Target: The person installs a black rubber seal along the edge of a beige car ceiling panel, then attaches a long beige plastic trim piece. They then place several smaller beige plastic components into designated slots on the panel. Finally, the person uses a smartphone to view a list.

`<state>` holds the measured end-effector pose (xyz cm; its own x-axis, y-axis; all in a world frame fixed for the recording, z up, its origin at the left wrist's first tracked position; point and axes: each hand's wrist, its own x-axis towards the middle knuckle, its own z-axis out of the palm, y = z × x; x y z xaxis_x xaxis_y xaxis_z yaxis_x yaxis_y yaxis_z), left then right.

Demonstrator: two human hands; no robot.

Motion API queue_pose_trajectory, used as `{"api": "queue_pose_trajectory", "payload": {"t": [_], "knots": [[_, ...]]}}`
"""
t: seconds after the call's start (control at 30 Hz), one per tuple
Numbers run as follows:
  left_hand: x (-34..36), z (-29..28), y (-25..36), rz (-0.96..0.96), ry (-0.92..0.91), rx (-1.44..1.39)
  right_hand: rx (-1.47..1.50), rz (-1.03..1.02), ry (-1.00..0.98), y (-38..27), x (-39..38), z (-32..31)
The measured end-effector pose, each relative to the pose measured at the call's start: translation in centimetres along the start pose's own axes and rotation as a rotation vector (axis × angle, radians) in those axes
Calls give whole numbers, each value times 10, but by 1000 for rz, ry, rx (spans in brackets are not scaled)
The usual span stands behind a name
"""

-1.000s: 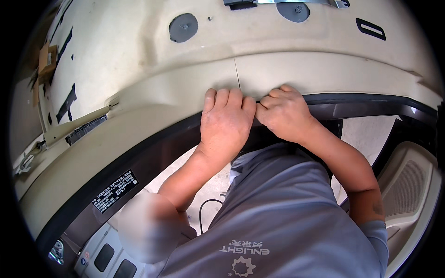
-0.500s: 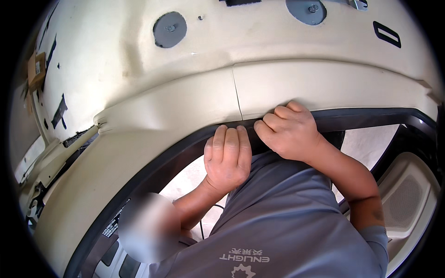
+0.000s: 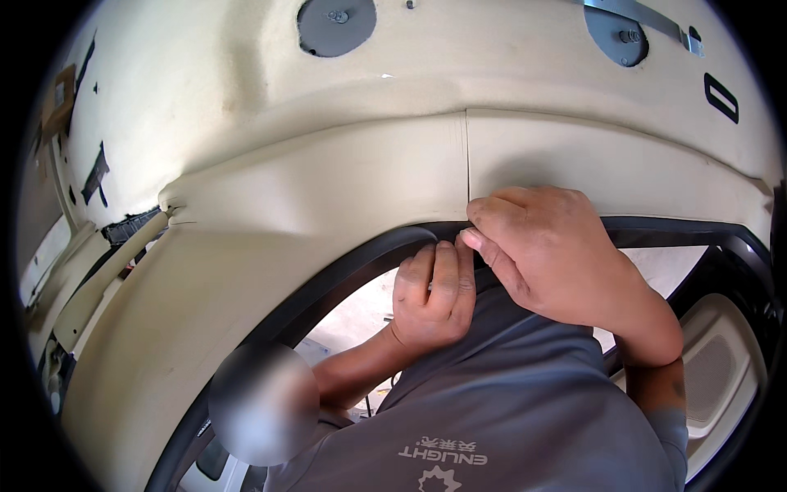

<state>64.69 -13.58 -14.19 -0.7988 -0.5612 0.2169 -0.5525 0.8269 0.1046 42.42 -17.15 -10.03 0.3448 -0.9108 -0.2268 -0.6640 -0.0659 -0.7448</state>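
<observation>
open gap seen between black seal and left hand; below the hand, passage blocked by grey shirt; above the seal, by cream trim.

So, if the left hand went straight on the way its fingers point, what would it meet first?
The left hand would most likely meet the black trim just beyond its fingertips; depth is unclear, so they may already touch it.

Grey shirt, apparently short-sleeved.

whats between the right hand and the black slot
The head view shows only beige there: a trim strip by the right hand, then the panel around the black slot.
</observation>
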Motion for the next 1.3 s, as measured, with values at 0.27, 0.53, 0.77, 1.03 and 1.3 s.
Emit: {"api": "queue_pose_trajectory", "payload": {"t": [0.27,0.53,0.77,1.03,1.3], "knots": [[-49,16,18,-311,-130,-496,27,31,-361,-32,57,15],[-33,-19,-5,-406,-32,-734,-73,-186,27,-23,37,56],[-3,-60,-22,-1258,165,-1613,-262,-464,292,-10,33,72],[17,-41,-5,-1267,240,-1080,-269,-461,338,-11,29,75],[39,-38,-7,-1455,231,-882,-400,-561,466,-12,29,91]]}}
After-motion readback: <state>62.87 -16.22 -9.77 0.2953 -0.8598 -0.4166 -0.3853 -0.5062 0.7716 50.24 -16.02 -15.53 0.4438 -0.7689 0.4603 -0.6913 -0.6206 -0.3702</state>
